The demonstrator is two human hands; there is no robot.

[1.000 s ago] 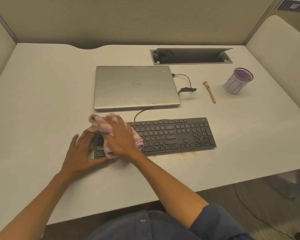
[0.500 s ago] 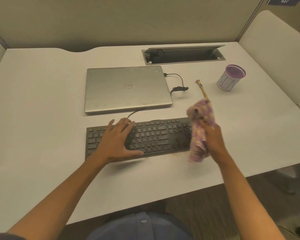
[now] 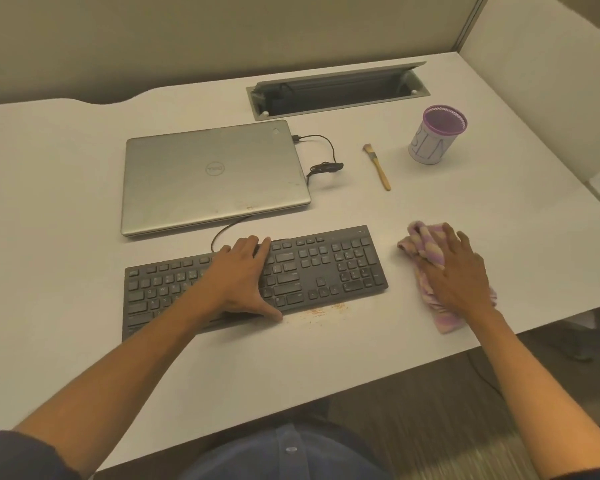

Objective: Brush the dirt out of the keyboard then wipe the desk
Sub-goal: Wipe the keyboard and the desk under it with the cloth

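A black keyboard (image 3: pixel 326 268) lies on the white desk (image 3: pixel 49 202) in front of me. My left hand (image 3: pixel 243 275) rests flat on its middle keys, fingers straight. My right hand (image 3: pixel 461 275) presses a pink and purple striped cloth (image 3: pixel 426 251) flat onto the desk just right of the keyboard, fingers spread. Orange-brown crumbs (image 3: pixel 323 310) lie on the desk along the keyboard's front edge. A small wooden-handled brush (image 3: pixel 378 168) lies farther back, right of the laptop.
A closed silver laptop (image 3: pixel 212 174) sits behind the keyboard, with a black cable (image 3: pixel 323 157) at its right side. A purple-rimmed mesh cup (image 3: pixel 435 140) stands at the back right. An open cable tray (image 3: pixel 336 90) is set into the desk's rear. Partition walls surround the desk.
My right hand carried the cloth from the keyboard's left end across to the desk on its right and set it down. My left hand moved onto the keyboard's middle.
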